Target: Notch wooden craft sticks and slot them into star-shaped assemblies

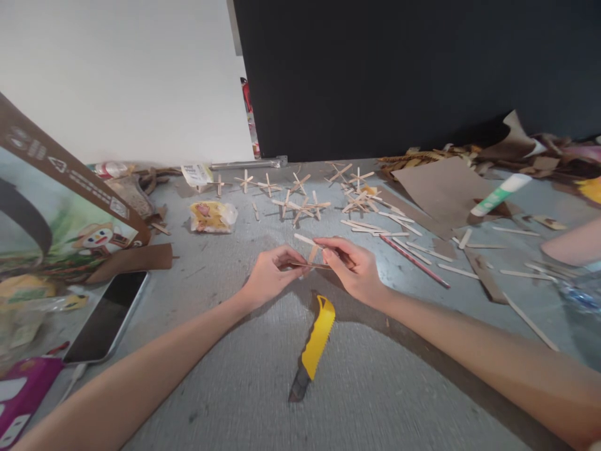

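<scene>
My left hand (272,277) pinches one end of a flat wooden craft stick; its fingers are closed. Opposite it, my right hand (355,274) is closed on a pale craft stick (305,240) that slants up to the left. A short stick (313,253) stands between the two held pieces; whether they are joined I cannot tell. Just below the hands lies a yellow utility knife (320,338), its dark end pointing toward me. Beyond the hands, several star-shaped pieces of crossed sticks (300,210) sit on the grey surface (225,401).
Loose sticks (417,250) and a red striped pencil (416,262) lie right. Farther right are cardboard (446,188), a green-white tube (501,195) and another person's arm (575,243). A phone (107,316), magenta object (28,394), printed box (70,188) and yellow packet (213,217) stand left.
</scene>
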A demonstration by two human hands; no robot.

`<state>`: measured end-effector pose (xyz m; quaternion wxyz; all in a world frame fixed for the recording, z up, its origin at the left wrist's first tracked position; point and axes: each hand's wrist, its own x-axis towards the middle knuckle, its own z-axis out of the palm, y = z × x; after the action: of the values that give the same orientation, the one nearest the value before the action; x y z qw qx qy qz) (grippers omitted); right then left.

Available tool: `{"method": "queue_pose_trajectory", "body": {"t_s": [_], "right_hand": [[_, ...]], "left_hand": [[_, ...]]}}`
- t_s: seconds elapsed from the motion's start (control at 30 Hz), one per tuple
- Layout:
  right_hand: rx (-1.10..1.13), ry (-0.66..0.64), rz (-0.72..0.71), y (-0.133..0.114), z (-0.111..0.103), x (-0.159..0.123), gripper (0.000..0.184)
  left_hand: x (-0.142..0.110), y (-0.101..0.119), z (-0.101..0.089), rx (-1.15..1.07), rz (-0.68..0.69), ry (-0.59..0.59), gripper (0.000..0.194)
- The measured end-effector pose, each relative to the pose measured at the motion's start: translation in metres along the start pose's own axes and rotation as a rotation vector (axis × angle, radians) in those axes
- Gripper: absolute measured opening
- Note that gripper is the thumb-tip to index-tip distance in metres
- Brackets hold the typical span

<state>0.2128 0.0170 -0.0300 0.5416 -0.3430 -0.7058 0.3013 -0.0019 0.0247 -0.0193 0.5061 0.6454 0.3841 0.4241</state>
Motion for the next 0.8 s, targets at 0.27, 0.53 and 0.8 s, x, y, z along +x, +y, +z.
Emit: {"method": "queue_pose_trajectory", "body": {"t_s": [0.27, 0.53, 0.8], "right_hand": [[0.004, -0.005, 0.034, -0.002, 0.0, 0.001, 0.029], [-0.014, 0.031, 0.026, -0.007, -0.001, 0.001, 0.026], [-0.008, 0.06, 0.053, -0.012, 0.0, 0.002, 0.027]], "left_hand": [[-0.001, 0.001, 0.001, 0.022, 0.034, 0.039, 0.03], [0.0, -0.001, 0.001, 0.034, 0.066, 0.107, 0.025], [-0.002, -0.002, 0.0, 0.029, 0.063, 0.14, 0.025]]}}
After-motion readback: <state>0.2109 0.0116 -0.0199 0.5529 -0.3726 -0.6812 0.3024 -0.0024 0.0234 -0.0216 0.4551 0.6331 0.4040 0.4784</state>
